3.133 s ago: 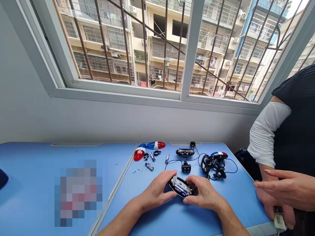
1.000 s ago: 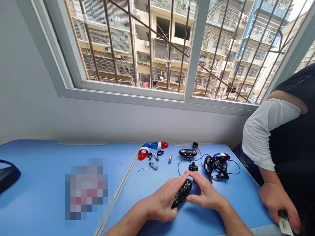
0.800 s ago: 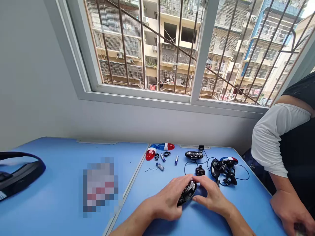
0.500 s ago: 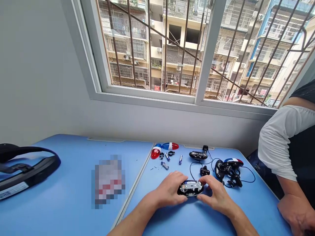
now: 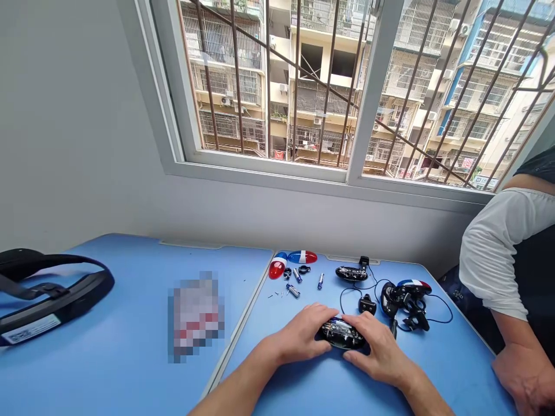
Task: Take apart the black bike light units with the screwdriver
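Our left hand (image 5: 299, 335) and right hand (image 5: 377, 352) clasp a black oval housing (image 5: 340, 334) with exposed circuitry on the blue counter (image 5: 455, 370), just below loose batteries (image 5: 320, 281) and red-and-blue lenses (image 5: 302, 257).

Nothing readable, not even the white label (image 5: 31, 329) on the black strap (image 5: 82, 292)

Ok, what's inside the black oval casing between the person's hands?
The black oval casing shows silvery parts and a blue edge; the left hand and right hand cover the rest.

Grey wall (image 5: 78, 144), barred window (image 5: 373, 86) — apartment blocks (image 5: 303, 34) beyond, probably sunlit — over blue tables (image 5: 121, 375).
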`<state>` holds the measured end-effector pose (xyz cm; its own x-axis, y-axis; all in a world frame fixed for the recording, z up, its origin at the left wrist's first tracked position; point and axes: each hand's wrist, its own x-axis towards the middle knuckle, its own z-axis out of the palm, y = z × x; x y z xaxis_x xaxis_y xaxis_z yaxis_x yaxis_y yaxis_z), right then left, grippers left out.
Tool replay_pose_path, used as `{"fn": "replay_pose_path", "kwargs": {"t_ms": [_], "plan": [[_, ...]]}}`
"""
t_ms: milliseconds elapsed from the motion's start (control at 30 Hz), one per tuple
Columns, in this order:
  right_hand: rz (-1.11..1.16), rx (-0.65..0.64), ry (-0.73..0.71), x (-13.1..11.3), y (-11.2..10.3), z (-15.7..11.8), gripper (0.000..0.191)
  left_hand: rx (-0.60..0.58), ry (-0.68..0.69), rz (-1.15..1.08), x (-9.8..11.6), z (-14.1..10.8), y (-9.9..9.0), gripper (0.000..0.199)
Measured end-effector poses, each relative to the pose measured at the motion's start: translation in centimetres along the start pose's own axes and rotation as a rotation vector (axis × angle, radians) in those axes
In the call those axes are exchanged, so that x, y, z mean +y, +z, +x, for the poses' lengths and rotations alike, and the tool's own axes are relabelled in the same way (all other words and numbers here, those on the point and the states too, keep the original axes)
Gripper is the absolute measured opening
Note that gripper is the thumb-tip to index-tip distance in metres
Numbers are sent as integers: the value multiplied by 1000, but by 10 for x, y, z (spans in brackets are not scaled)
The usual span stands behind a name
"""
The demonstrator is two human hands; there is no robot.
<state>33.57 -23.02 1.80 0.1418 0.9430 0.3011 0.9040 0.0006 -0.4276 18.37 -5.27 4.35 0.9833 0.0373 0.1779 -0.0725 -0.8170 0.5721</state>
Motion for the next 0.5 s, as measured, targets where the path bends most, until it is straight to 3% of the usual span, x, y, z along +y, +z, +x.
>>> {"fn": "replay_pose_path", "kwargs": {"t_ms": [233, 400, 500], "plan": [[-3, 29, -20, -2, 0, 2, 46, 10, 41, 12, 0, 2, 2, 44], [-3, 78, -25, 2, 6, 1, 43, 34, 36, 3, -4, 3, 7, 55], [-16, 114, -25, 4, 9, 0, 44, 28, 38, 19, -5, 5, 8, 47]]}}
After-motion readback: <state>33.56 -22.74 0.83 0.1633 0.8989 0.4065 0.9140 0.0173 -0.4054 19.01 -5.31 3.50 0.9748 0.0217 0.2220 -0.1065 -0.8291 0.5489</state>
